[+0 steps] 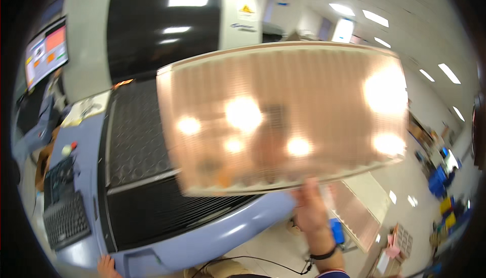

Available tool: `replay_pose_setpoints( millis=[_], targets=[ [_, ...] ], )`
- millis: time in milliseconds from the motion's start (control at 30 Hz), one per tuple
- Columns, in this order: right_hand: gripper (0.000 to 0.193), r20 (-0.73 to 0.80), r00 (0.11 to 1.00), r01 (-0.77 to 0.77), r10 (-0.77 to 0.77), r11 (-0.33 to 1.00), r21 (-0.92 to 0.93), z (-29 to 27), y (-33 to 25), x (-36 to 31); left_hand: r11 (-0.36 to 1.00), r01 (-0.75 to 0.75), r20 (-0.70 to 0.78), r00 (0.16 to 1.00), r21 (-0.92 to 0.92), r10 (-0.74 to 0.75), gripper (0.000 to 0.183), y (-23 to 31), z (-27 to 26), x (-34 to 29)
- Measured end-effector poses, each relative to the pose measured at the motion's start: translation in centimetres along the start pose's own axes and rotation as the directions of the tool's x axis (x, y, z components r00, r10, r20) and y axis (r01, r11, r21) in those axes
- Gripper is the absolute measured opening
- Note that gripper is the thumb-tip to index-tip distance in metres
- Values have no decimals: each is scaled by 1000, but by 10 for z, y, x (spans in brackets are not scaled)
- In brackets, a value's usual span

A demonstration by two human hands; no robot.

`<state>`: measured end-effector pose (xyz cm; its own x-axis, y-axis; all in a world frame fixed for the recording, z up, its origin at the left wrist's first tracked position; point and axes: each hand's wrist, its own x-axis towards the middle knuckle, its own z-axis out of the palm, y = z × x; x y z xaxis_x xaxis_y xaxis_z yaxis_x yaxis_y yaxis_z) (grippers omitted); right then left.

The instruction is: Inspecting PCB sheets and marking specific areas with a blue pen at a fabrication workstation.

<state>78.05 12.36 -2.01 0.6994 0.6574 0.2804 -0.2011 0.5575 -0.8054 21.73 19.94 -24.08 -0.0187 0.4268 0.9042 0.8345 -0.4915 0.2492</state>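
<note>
The right hand point(311, 212) was raised at the lower long edge of a copper-coloured rectangular panel point(321, 101). Its thumb lay against that edge and its grip was closed on the panel; the fingers behind were hidden, so their exact placing could not be told. A dark wristband point(324, 254) was noted on that wrist.

The panel was held up with its broad face toward the wearer, partly covering the view of the machine. Its surface was blurred, showed faint parallel bands and carried several bright light reflections.

The left hand point(107, 267) showed only in part at the lower edge of view, its fingers at the corner of the machine's lavender-blue front rim point(223, 235). How far they were spread, and whether they gripped the rim, could not be told.

The machine had a pale cabinet point(83, 40) with a dark window point(162, 37), a black bed point(136, 136) marked with circles, and a pleated black cover point(172, 214). A black keyboard point(67, 221) lay at its left, below a lit monitor point(47, 52). At lower right, beyond the right hand, a second copper-coloured sheet point(357, 206) was observed.
</note>
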Motion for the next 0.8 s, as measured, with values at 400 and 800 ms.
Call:
replay_pose_setpoints(
  millis=[400,800],
  targets=[
    [35,223,957,-208,184,974,90,117,50,-56,981,-121,-13,992,150,124,32,91,1,69],
    [31,321,886,-439,335,830,344,19,92,-54,992,118,-44,992,-46,-120,36,101,-3,75]
  ],
)
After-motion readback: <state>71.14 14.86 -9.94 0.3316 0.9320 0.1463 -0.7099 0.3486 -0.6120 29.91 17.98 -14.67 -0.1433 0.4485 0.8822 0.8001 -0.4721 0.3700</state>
